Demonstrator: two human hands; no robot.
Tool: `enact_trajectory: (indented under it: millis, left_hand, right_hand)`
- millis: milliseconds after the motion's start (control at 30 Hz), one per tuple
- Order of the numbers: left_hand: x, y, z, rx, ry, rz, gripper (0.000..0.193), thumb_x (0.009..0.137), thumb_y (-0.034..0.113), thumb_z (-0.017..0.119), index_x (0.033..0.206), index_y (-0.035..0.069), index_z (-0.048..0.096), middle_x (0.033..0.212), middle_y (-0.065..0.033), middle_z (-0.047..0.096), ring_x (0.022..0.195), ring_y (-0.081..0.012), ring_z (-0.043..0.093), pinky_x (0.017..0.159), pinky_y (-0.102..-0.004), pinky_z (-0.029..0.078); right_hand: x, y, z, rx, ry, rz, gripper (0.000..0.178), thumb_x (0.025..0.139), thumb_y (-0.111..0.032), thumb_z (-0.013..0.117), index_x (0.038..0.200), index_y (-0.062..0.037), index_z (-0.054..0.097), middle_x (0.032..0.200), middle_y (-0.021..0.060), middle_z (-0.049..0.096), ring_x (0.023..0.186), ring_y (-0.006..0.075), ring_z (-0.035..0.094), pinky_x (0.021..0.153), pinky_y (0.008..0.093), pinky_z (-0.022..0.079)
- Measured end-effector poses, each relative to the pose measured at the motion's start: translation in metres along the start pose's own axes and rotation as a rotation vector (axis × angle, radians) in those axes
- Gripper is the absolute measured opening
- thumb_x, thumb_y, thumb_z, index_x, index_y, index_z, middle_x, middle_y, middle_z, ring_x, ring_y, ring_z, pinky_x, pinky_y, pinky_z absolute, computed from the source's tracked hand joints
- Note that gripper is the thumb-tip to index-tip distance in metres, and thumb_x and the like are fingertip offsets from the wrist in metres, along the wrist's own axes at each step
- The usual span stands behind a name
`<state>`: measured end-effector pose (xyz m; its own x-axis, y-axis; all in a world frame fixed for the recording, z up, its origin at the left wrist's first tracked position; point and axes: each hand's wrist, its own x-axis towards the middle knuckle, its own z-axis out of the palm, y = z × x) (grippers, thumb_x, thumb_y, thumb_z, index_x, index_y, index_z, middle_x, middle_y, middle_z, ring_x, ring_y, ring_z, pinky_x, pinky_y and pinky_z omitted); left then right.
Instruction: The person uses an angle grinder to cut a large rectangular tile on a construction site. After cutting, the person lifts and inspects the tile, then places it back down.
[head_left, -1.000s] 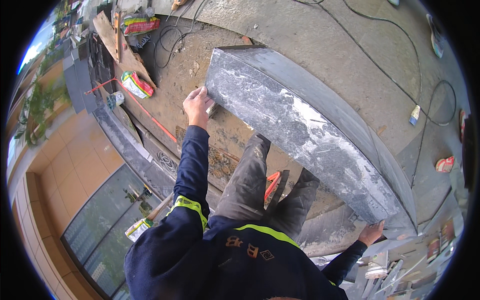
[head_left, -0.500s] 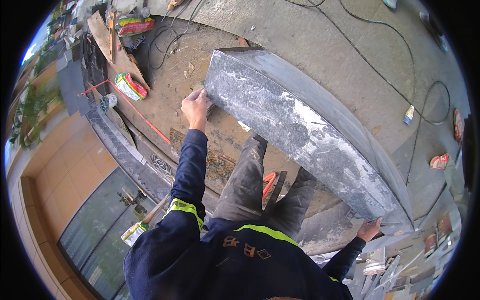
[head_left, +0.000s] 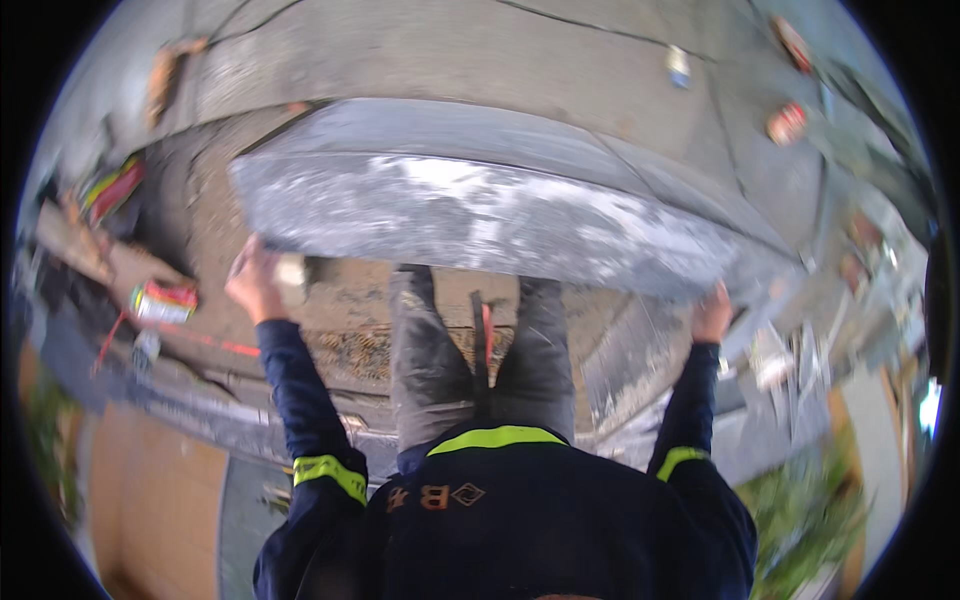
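Observation:
A long grey stone slab [head_left: 500, 215], smeared with white dried mortar on its near face, stretches crosswise in front of me. At its left end my left hand [head_left: 257, 282] grips the lower edge, fingers curled up against the corner. Toward the other end, my right hand [head_left: 711, 314] holds the same lower edge, its fingertips partly hidden behind the stone. Both arms reach forward, and the picture is blurred by motion. Just beside my left hand is a small pale block [head_left: 292, 278] below the slab.
My legs [head_left: 430, 350] stand on dirty ground close behind the slab. A red and white bag [head_left: 165, 302] and an orange-red strap [head_left: 205, 342] lie to the left. Beyond the slab are a dark cable [head_left: 590, 32] and a brush-like tool [head_left: 679, 68]; a white pail-like object [head_left: 768, 358] stands right.
The view has turned, so the slab runs nearly level instead of slanting down to the right. Both hands stay on its ends.

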<state>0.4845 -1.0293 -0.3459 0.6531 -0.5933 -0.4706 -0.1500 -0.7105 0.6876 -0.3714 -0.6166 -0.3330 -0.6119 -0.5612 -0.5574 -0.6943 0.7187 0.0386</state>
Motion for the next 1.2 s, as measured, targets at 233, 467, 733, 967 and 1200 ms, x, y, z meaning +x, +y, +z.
enact_trajectory:
  millis: [233, 467, 733, 967, 1200]
  left_hand:
    - [-0.026, 0.010, 0.010, 0.265, 0.048, 0.004, 0.059, 0.103, 0.026, 0.084, 0.146, -0.010, 0.063, 0.137, -0.0232, 0.067, 0.119, -0.0305, 0.071, 0.095, -0.0435, 0.064]
    - [-0.251, 0.054, 0.179, 0.674, -0.372, 1.120, 0.042, 0.107, 0.009, 0.068, 0.148, 0.002, 0.064, 0.152, -0.0199, 0.063, 0.147, -0.0358, 0.056, 0.127, -0.0525, 0.043]
    - [-0.465, -0.007, 0.349, 0.871, -1.106, 1.873, 0.084, 0.108, 0.054, 0.061, 0.173, 0.005, 0.040, 0.181, -0.0169, 0.036, 0.172, -0.0322, 0.022, 0.136, -0.0690, 0.016]
    - [-0.551, -0.036, 0.375, 0.617, -1.554, 2.093, 0.075, 0.110, 0.049, 0.058, 0.171, 0.008, 0.044, 0.181, -0.0095, 0.038, 0.170, -0.0263, 0.028, 0.137, -0.0640, 0.020]
    - [-0.369, 0.067, 0.401, 0.920, -0.893, 1.862, 0.067, 0.116, 0.043, 0.048, 0.178, 0.025, 0.029, 0.187, -0.0022, 0.025, 0.173, -0.0296, 0.019, 0.136, -0.0708, 0.011]
  right_hand:
    - [-0.001, -0.052, -0.011, 1.495, 0.058, 0.635, 0.052, 0.106, -0.045, 0.070, 0.149, -0.0180, 0.062, 0.152, -0.0029, 0.064, 0.147, 0.0197, 0.049, 0.124, 0.0579, 0.019]
    - [-0.010, -0.081, -0.022, 1.439, 0.180, 0.651, 0.037, 0.105, -0.040, 0.075, 0.133, -0.0168, 0.070, 0.130, -0.0046, 0.068, 0.129, 0.0153, 0.055, 0.110, 0.0505, 0.033]
    - [-0.012, -0.091, -0.016, 1.567, 0.261, 0.576, 0.029, 0.106, -0.030, 0.077, 0.128, -0.0111, 0.072, 0.120, -0.0016, 0.071, 0.114, 0.0131, 0.062, 0.098, 0.0362, 0.043]
    - [-0.012, -0.088, -0.026, 1.635, 0.170, 0.493, 0.028, 0.108, -0.027, 0.075, 0.128, -0.0083, 0.073, 0.118, -0.0009, 0.071, 0.111, 0.0117, 0.063, 0.094, 0.0317, 0.048]
    - [-0.027, -0.071, -0.017, 1.693, 0.188, 0.404, 0.030, 0.111, -0.027, 0.072, 0.134, -0.0083, 0.075, 0.125, 0.0003, 0.075, 0.111, 0.0101, 0.065, 0.100, 0.0305, 0.050]
